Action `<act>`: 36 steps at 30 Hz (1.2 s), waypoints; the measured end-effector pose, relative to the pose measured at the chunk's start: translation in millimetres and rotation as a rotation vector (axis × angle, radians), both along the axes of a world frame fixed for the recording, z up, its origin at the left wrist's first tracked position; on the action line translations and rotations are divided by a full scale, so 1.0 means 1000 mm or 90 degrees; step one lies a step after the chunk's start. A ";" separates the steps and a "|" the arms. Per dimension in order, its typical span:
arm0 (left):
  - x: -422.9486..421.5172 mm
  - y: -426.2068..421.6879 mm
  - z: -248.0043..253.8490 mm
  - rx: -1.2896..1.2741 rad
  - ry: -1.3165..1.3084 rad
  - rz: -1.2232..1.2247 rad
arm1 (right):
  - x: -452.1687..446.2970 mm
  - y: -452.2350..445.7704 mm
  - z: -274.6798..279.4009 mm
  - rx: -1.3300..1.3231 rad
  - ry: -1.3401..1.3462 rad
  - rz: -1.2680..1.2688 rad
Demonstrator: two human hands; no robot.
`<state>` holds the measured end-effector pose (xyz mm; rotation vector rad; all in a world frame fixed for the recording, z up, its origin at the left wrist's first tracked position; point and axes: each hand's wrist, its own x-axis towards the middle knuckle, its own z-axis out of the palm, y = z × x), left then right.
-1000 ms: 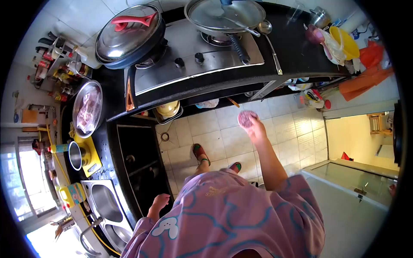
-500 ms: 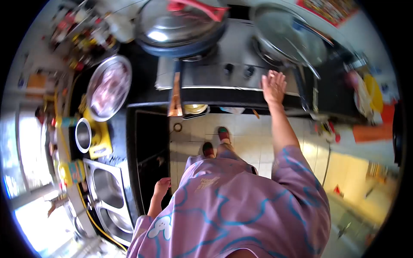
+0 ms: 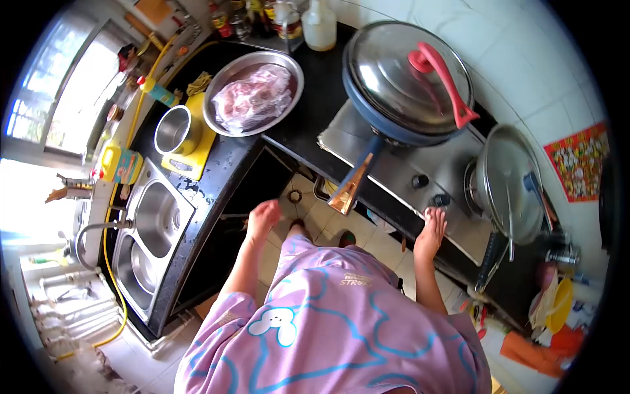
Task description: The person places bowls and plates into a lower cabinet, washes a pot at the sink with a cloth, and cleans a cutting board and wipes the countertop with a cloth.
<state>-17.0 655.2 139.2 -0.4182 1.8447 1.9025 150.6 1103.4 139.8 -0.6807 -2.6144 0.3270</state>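
My right hand (image 3: 430,235) is at the front edge of the stove (image 3: 394,180), just below its knobs (image 3: 438,200), fingers extended and nothing held. My left hand (image 3: 264,218) hangs over the floor gap beside the counter, loosely curled, touching nothing visible; whether its fingers are closed is unclear. A blue pan (image 3: 374,108) with a glass lid and red handle (image 3: 440,75) sits on one burner. On the other side of the stove is a second lidded pan (image 3: 515,184). A metal bowl (image 3: 296,98) holds meat in plastic wrap (image 3: 252,98).
A steel pot (image 3: 176,131) stands on a yellow board (image 3: 190,165) near the double sink (image 3: 157,220). Bottles (image 3: 319,26) line the back corner. The pan's handle (image 3: 354,180) juts past the counter edge. A yellow container (image 3: 560,305) is at the right.
The view has swung left toward the sink and meat bowl. The round pinkish object formerly in my right hand is gone from it, and that hand has moved from over the floor to the stove's edge.
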 end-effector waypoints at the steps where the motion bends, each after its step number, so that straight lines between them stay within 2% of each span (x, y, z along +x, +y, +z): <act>1: -0.013 0.008 0.026 0.070 0.012 0.092 | 0.006 -0.009 0.006 -0.015 0.041 0.019; 3: -0.046 0.019 0.062 0.199 0.024 0.202 | 0.017 -0.009 0.010 -0.077 0.102 0.105; 5: -0.097 0.013 0.087 0.348 0.040 0.233 | -0.003 -0.043 0.059 -0.255 0.171 0.083; 6: -0.124 0.003 0.109 0.377 0.014 0.241 | -0.015 -0.062 0.075 -0.300 0.152 0.046; 7: -0.134 0.009 0.120 0.407 -0.012 0.248 | -0.014 -0.066 0.078 -0.291 0.146 0.059; 8: -0.123 0.029 0.114 0.432 0.009 0.209 | -0.001 -0.051 0.050 -0.451 0.258 0.044; 9: -0.115 0.050 0.120 0.448 0.003 0.203 | 0.009 -0.042 0.039 -0.602 0.355 0.016; 11: -0.151 0.038 0.125 0.414 0.026 0.187 | -0.021 -0.073 0.045 -0.618 0.326 0.010; 13: -0.183 0.010 0.118 0.314 0.015 0.241 | -0.060 -0.130 0.049 -0.749 0.270 -0.079; 14: -0.194 -0.007 0.108 0.323 0.042 0.227 | -0.075 -0.153 0.035 -0.632 0.271 -0.035; 15: -0.195 -0.016 0.115 0.326 0.021 0.245 | -0.083 -0.184 0.053 -0.724 0.229 -0.050; 16: -0.198 -0.022 0.115 0.319 0.007 0.249 | -0.093 -0.210 0.062 -0.592 0.216 -0.051; 18: -0.204 -0.033 0.122 0.326 -0.011 0.230 | -0.103 -0.212 0.043 -0.427 0.121 -0.006; 19: -0.208 -0.039 0.127 0.325 -0.017 0.205 | -0.107 -0.217 0.037 -0.425 0.109 -0.002; 21: -0.215 -0.046 0.125 0.331 -0.026 0.236 | -0.122 -0.247 0.049 -0.787 0.154 -0.026; 22: -0.218 -0.052 0.126 0.328 -0.044 0.224 | -0.121 -0.247 0.041 -0.787 0.070 -0.004; 23: -0.221 -0.062 0.125 0.328 -0.051 0.228 | -0.126 -0.257 0.042 -0.786 0.062 -0.007; 26: -0.226 -0.096 0.124 0.341 -0.049 0.004 | -0.149 -0.290 0.046 -0.832 0.070 0.025; 27: -0.223 -0.114 0.121 0.367 -0.024 -0.014 | -0.153 -0.297 0.047 -0.832 0.063 0.020; 29: -0.221 -0.142 0.115 0.338 -0.121 0.094 | -0.167 -0.306 0.047 -0.852 0.057 0.094; 31: -0.212 -0.182 0.120 0.242 -0.107 0.246 | -0.178 -0.317 0.060 -0.844 0.048 0.066; 33: -0.214 -0.215 0.132 0.023 0.012 0.410 | -0.184 -0.321 0.061 -0.816 0.021 0.115; 35: -0.228 -0.248 0.130 -0.030 0.067 0.414 | -0.192 -0.322 0.063 -0.815 0.005 0.109; 36: -0.236 -0.256 0.128 -0.034 0.040 0.392 | -0.195 -0.321 0.064 -0.817 -0.018 0.107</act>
